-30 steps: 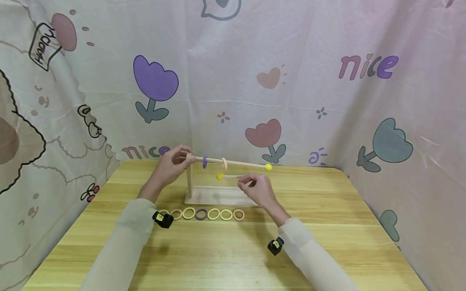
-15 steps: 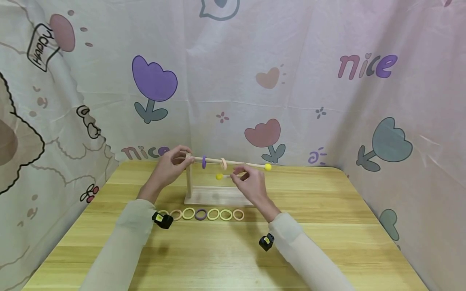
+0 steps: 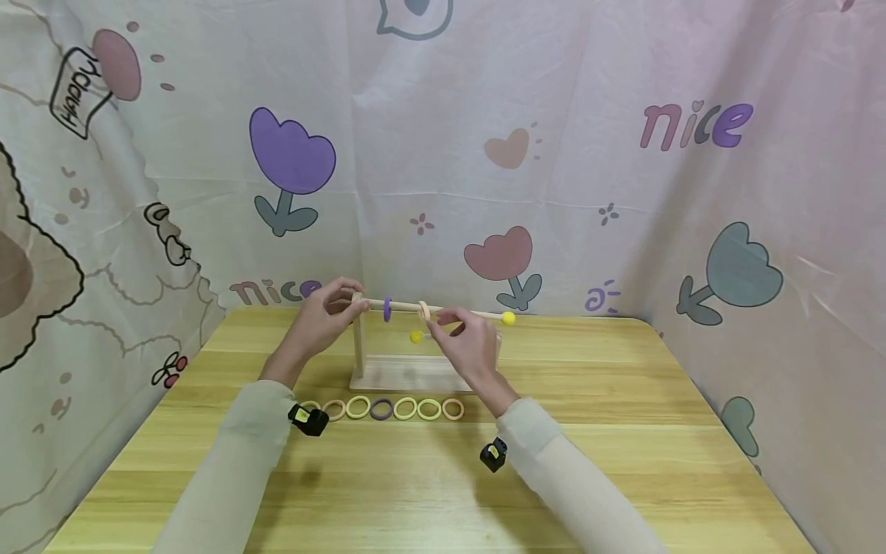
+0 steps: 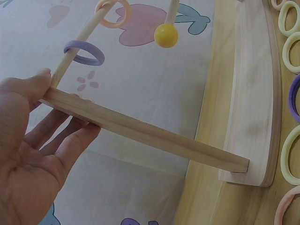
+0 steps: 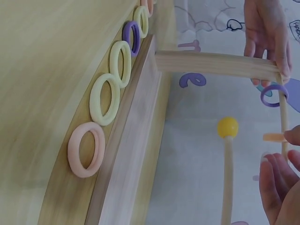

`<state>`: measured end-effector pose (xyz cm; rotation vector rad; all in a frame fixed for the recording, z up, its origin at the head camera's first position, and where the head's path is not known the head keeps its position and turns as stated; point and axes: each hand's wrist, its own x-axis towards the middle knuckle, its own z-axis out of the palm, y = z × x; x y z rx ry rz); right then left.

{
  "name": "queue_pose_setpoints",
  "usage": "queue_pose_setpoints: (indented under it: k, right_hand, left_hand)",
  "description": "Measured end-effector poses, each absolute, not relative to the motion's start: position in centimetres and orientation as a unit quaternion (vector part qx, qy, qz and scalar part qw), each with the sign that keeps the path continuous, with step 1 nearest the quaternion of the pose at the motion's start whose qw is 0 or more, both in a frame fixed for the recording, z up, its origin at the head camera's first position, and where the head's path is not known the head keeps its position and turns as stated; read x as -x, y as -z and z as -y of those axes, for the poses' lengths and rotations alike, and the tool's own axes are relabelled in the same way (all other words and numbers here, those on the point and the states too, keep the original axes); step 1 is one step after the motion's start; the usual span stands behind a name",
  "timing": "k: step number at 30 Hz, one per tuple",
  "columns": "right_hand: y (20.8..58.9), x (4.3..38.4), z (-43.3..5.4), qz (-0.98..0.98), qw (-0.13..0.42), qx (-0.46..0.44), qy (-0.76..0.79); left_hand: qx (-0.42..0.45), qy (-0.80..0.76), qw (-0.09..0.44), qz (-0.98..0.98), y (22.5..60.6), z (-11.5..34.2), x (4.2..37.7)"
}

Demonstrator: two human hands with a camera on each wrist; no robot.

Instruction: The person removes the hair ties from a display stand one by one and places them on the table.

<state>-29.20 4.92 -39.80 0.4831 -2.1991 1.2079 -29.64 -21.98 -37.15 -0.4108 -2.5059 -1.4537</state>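
My left hand (image 3: pixel 324 319) grips the top of the left upright (image 4: pixel 154 133) of a wooden stand, thumb at the foot of the upper rod (image 4: pixel 91 26). A purple ring (image 4: pixel 84 53) and a peach ring (image 3: pixel 424 311) hang on this rod, which ends in a yellow ball (image 3: pixel 508 318). My right hand (image 3: pixel 471 350) has thumb and fingers bent at the peach ring, pinching its near edge; its fingertips overlap the ring in the right wrist view. Below is a shorter rod (image 5: pixel 228 183) with a yellow ball (image 5: pixel 228 127) on its end.
The stand's base (image 3: pixel 408 373) rests on the wood-grain table (image 3: pixel 388 485). Along its front lies a row of several rings, with a purple ring (image 3: pixel 381 408) among pale yellow ones and a pink ring (image 5: pixel 86 150) at the right end. A printed curtain (image 3: pixel 415 154) hangs behind.
My right hand has moved left along the rods, from beside the lower rod up to the peach ring. The left hand keeps its grip on the upright.
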Motion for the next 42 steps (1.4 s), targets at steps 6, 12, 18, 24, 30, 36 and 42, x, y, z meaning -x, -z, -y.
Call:
queue_pose_setpoints:
  k: [6, 12, 18, 24, 30, 36, 42]
  right_hand:
    - [39.6, 29.1, -4.2, 0.840, 0.294, -0.158, -0.429]
    - [39.6, 28.9, -3.7, 0.853, 0.309, -0.131, -0.400]
    - [39.8, 29.1, -3.3, 0.824, 0.324, -0.145, -0.441]
    - [40.1, 29.1, -3.3, 0.824, 0.331, -0.144, -0.436]
    - [40.4, 29.1, -3.6, 0.817, 0.345, -0.146, -0.439]
    - [40.6, 29.2, -4.3, 0.803, 0.358, -0.149, -0.453]
    - [40.7, 29.5, -5.3, 0.798, 0.376, -0.142, -0.450]
  left_hand:
    - [0.139, 0.498, 0.106, 0.849, 37.3, 22.0, 29.7]
    - [0.137, 0.497, 0.106, 0.850, 37.4, 22.1, 29.6]
    - [0.139, 0.497, 0.106, 0.850, 37.3, 22.1, 29.5]
    - [0.140, 0.503, 0.100, 0.847, 37.0, 22.0, 29.2]
    - [0.140, 0.505, 0.100, 0.846, 37.1, 22.0, 29.3]
    - [0.138, 0.502, 0.104, 0.847, 37.1, 22.0, 29.4]
    - [0.140, 0.501, 0.105, 0.847, 36.9, 21.9, 29.4]
